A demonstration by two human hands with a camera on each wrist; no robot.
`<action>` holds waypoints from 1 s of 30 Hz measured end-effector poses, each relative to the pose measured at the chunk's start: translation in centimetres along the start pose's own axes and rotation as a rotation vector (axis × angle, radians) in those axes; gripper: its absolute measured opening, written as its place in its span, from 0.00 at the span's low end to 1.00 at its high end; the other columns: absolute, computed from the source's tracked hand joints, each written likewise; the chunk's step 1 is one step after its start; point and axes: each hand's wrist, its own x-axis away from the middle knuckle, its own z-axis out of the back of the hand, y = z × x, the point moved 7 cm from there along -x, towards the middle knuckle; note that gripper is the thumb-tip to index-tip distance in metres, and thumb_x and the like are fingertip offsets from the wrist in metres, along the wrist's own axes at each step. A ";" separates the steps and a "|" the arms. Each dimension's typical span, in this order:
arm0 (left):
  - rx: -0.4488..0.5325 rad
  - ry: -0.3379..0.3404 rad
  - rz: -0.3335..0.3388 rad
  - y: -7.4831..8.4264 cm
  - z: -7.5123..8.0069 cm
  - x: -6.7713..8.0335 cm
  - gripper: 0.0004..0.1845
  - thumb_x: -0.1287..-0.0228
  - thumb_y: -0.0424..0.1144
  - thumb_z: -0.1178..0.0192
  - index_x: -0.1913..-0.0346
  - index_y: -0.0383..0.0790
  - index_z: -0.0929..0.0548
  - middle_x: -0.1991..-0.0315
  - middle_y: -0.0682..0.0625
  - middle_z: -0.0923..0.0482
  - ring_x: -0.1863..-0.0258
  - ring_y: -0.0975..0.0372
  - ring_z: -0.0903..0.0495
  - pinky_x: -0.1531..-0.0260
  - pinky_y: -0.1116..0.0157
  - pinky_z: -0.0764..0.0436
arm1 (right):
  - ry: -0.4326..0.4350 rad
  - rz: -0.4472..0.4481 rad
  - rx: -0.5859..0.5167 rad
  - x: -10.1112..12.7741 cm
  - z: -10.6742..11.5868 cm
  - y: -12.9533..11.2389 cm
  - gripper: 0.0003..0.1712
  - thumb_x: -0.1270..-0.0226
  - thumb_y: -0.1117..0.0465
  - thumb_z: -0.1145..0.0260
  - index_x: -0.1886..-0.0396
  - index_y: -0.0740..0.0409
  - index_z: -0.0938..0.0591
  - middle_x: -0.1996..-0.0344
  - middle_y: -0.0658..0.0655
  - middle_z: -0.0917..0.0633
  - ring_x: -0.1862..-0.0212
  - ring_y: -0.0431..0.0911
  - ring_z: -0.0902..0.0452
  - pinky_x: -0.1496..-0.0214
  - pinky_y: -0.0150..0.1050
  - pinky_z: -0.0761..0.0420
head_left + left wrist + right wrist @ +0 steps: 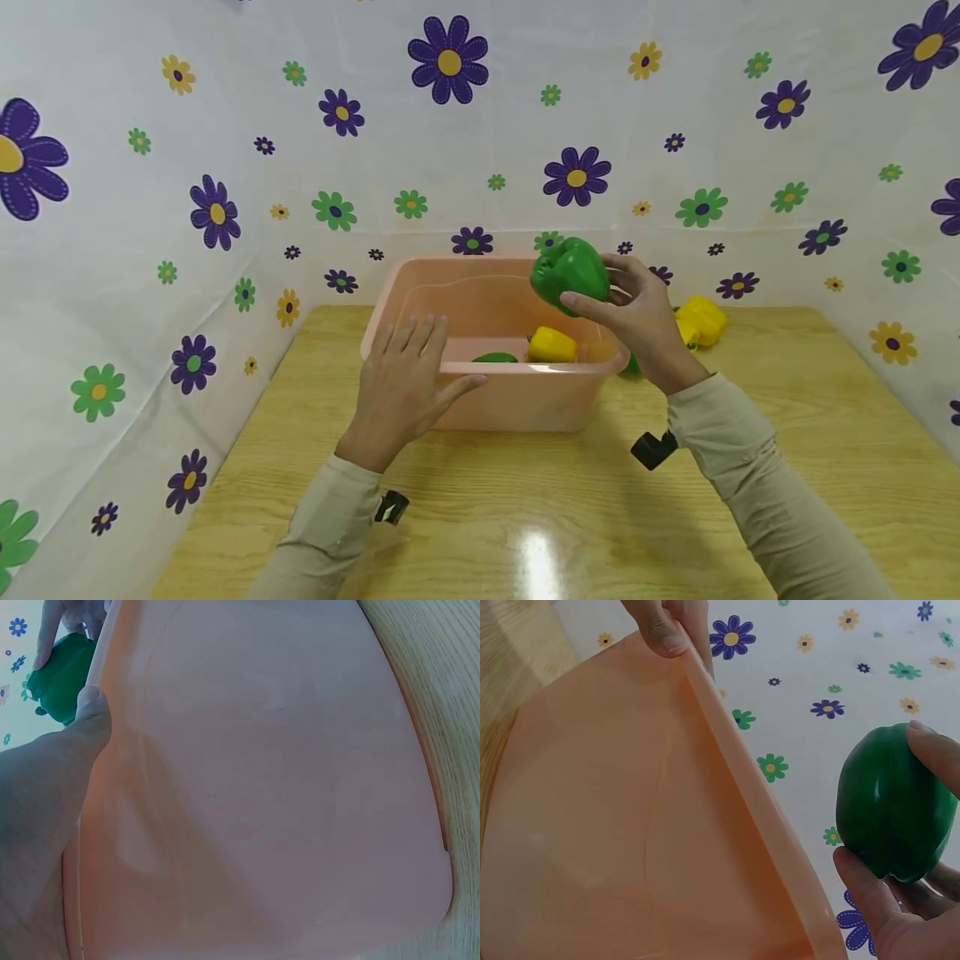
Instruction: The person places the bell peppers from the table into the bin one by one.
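My right hand (626, 304) grips a green bell pepper (570, 275) between thumb and fingers, above the back right corner of a pink plastic tub (517, 400). In the right wrist view the pepper (889, 802) hangs just outside the tub's rim (735, 780). My left hand (408, 375) rests on the tub's front left rim with fingers straight and the thumb along the outer wall. Inside the tub lie a yellow pepper (552, 344) and a partly hidden green one (495, 357). The left wrist view shows the tub wall (262, 787) and my thumb (90, 712).
Another yellow pepper (701, 321) lies on the wooden table (525, 508) right of the tub, and something green (632, 364) shows behind my right wrist. A flowered white sheet (225, 167) walls the table at the back and both sides.
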 end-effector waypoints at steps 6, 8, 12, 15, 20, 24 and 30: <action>-0.001 0.003 -0.004 0.1 0.0 -0.1 0.52 0.34 0.75 0.51 0.24 0.34 0.35 0.27 0.38 0.33 0.26 0.43 0.37 0.26 0.43 0.44 | -0.014 -0.008 -0.002 0.0 0.0 0.2 0.42 0.37 0.57 0.25 0.28 0.61 0.34 0.35 0.61 0.24 0.39 0.55 0.23 0.36 0.49 0.21; 0.000 0.008 -0.005 0.1 0.1 -0.1 0.52 0.34 0.75 0.50 0.24 0.34 0.35 0.27 0.38 0.33 0.27 0.43 0.36 0.26 0.43 0.44 | -0.018 -0.010 0.000 0.0 0.0 0.2 0.42 0.37 0.57 0.25 0.28 0.60 0.34 0.36 0.61 0.23 0.40 0.55 0.23 0.37 0.48 0.21; 0.002 0.008 -0.005 0.1 0.1 0.0 0.51 0.34 0.75 0.50 0.24 0.34 0.35 0.27 0.38 0.33 0.27 0.43 0.36 0.26 0.43 0.44 | -0.027 -0.008 0.002 0.0 -0.1 0.2 0.42 0.37 0.57 0.25 0.28 0.60 0.33 0.36 0.61 0.23 0.41 0.53 0.23 0.38 0.45 0.20; 0.006 0.003 -0.002 0.1 0.1 0.0 0.52 0.34 0.75 0.52 0.24 0.34 0.35 0.27 0.38 0.34 0.26 0.43 0.37 0.26 0.43 0.44 | -0.038 -0.001 -0.003 0.0 -0.2 0.1 0.40 0.36 0.57 0.26 0.28 0.60 0.33 0.36 0.61 0.23 0.41 0.53 0.23 0.40 0.42 0.19; 0.004 0.013 -0.003 0.0 0.1 -0.1 0.52 0.34 0.76 0.52 0.24 0.35 0.35 0.27 0.38 0.33 0.27 0.43 0.36 0.26 0.43 0.44 | -0.040 0.012 -0.044 -0.1 -0.1 -0.1 0.37 0.34 0.58 0.27 0.29 0.60 0.32 0.36 0.60 0.23 0.38 0.53 0.22 0.35 0.45 0.22; 0.005 0.017 -0.004 0.0 0.1 -0.1 0.52 0.35 0.75 0.50 0.24 0.35 0.35 0.28 0.38 0.32 0.27 0.43 0.36 0.26 0.44 0.45 | -0.033 0.010 -0.064 -0.1 0.2 -0.1 0.36 0.33 0.58 0.28 0.30 0.60 0.32 0.37 0.59 0.22 0.38 0.52 0.22 0.33 0.48 0.25; 0.001 -0.002 0.007 0.0 0.0 0.0 0.51 0.35 0.74 0.49 0.23 0.35 0.36 0.27 0.38 0.34 0.26 0.44 0.38 0.25 0.43 0.46 | -0.034 0.013 -0.088 -0.1 0.3 -0.2 0.35 0.32 0.59 0.29 0.30 0.59 0.32 0.36 0.62 0.23 0.40 0.50 0.21 0.41 0.39 0.19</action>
